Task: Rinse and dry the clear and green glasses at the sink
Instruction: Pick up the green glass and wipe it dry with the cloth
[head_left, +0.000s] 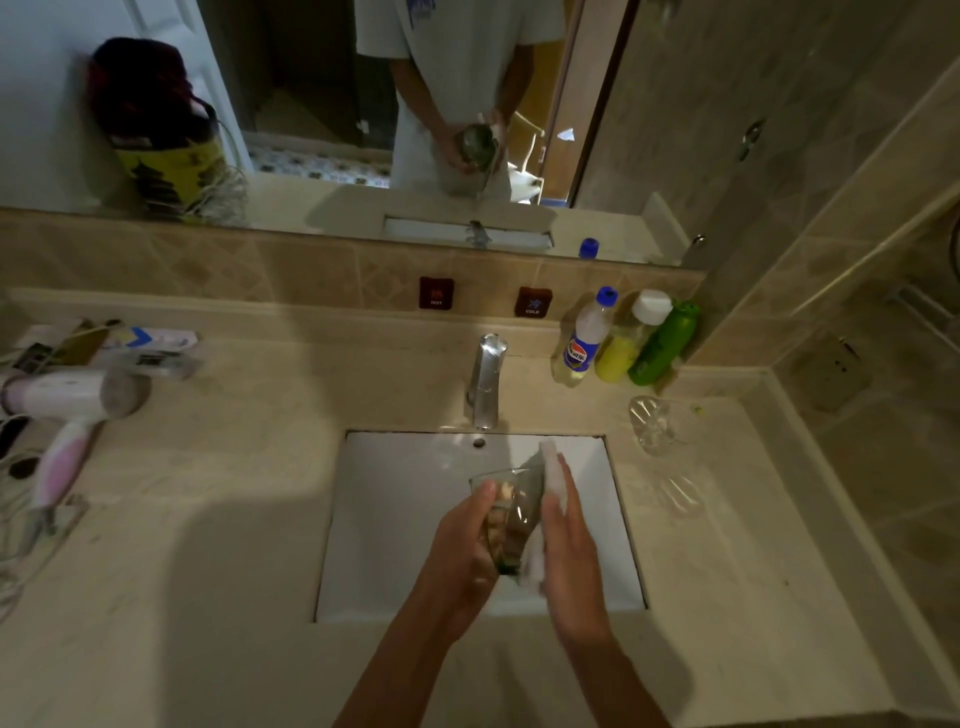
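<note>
Over the white sink (405, 519) my left hand (462, 551) grips the green glass (511, 514), fingers curled round its left side, its mouth tilted away from me. My right hand (569, 545) presses a white tissue (548, 478) flat against the glass's right side with straight fingers. The clear glass (652, 423) stands on the counter to the right of the sink, next to the bottles. No water shows at the chrome tap (485, 382).
Three bottles (623, 343) stand at the back right by the wall. A hair dryer (67, 410) with its cord, plus small boxes, lies on the left counter (182, 571). A mirror (363, 104) above the backsplash reflects the person and the glass.
</note>
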